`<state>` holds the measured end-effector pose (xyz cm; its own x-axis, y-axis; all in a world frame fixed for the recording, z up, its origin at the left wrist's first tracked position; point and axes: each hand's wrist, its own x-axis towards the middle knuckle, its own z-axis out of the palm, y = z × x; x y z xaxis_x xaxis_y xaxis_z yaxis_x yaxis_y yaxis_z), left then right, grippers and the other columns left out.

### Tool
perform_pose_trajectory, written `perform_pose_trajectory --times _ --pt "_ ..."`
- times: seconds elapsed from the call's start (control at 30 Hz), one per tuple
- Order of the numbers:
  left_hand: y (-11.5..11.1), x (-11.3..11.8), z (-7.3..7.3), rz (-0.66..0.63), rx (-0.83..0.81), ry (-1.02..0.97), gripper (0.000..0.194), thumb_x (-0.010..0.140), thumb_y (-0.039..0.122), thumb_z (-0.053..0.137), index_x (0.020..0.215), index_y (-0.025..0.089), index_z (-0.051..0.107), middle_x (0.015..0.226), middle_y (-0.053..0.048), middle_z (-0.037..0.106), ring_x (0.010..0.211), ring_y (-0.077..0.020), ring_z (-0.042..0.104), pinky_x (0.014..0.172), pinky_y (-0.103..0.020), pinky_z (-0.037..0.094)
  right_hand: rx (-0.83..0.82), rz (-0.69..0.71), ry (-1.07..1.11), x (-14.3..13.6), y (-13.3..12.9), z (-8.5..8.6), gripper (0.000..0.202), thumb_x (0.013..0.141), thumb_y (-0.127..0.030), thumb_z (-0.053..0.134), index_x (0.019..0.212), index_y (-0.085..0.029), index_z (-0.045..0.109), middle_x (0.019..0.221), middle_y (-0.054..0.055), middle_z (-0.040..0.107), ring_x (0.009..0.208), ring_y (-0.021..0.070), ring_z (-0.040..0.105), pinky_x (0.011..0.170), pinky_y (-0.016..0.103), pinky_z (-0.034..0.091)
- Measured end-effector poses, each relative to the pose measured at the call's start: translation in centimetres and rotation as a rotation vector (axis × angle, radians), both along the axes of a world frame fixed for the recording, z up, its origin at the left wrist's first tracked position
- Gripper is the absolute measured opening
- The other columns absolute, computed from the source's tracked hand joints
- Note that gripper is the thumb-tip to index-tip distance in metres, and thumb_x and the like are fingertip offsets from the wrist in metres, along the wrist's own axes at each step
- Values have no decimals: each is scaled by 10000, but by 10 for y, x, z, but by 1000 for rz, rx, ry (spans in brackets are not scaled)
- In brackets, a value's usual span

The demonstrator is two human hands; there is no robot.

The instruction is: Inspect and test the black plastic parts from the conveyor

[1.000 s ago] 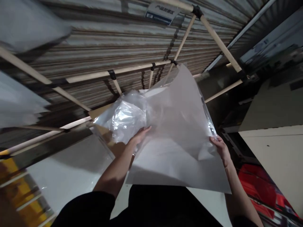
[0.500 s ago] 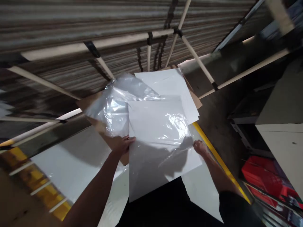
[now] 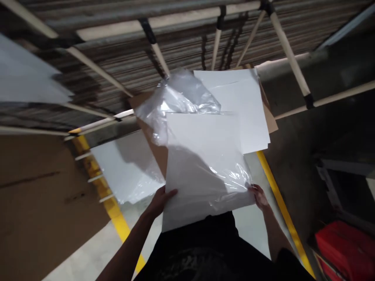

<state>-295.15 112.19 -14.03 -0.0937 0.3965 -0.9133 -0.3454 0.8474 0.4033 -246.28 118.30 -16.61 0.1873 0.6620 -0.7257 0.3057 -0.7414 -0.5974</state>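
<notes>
Between my hands is a white sheet (image 3: 205, 168) inside a clear plastic bag, tilted and close to my body. My left hand (image 3: 163, 200) grips its left edge, thumb on top and the other fingers hidden beneath. At the right edge my right hand (image 3: 259, 196) pinches the bag, where the plastic wrinkles and shines. Beyond the held sheet lie several loose clear plastic bags (image 3: 183, 93), crumpled together. Beside them on the right is a stack of white sheets (image 3: 234, 91). Brown cardboard (image 3: 159, 154) shows under the bags and the stack.
A frame of pale pipes (image 3: 181, 17) with black joints stands at the back before stacked cardboard (image 3: 123, 50). Another plastic-covered white stack (image 3: 131, 168) lies at left. Brown board (image 3: 43, 187) and yellow floor lines (image 3: 275, 191) flank me; a red bin (image 3: 345, 249) stands right.
My view has swung left, bringing more brown board into sight. Both hands have drawn the bagged sheet nearer my body, still gripping its two sides. The loose bags and white stack stay behind it.
</notes>
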Motion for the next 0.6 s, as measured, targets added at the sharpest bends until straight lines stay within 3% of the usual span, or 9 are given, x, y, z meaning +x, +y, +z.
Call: perform_pose_trajectory --times 0.17,0.27,0.43,0.53,0.6 --pt "-44 25 44 87 52 71 598 569 468 969 1013 120 771 994 -169 809 865 -342 759 765 -425 619 -193 33 206 20 -6 40 451 650 -513 912 955 -203 789 801 43 727 658 180 613 565 291 497" --pt "-70 40 58 144 24 79 632 535 449 978 1033 130 756 976 -159 811 845 -340 758 753 -428 618 -202 -51 266 28 -15 56 429 624 -447 952 966 -239 798 848 31 740 657 167 604 575 300 515" --pt "-112 58 78 162 1 72 641 535 422 960 1060 137 730 912 -123 811 819 -317 759 790 -426 613 -203 -116 288 29 -29 75 455 504 -410 995 849 -214 772 716 -3 695 528 125 527 514 292 497" --pt "-124 60 96 208 31 60 617 568 422 942 1059 134 704 870 -99 803 777 -284 749 747 -396 604 -177 -134 289 22 -27 93 466 452 -392 1014 788 -198 756 687 -12 682 528 118 541 514 280 506" --pt "-120 54 111 268 105 75 561 577 414 940 1000 139 694 806 -67 780 683 -229 711 661 -345 578 -140 -135 287 12 -18 114 459 442 -375 1023 755 -193 742 676 -21 672 546 116 561 515 261 509"
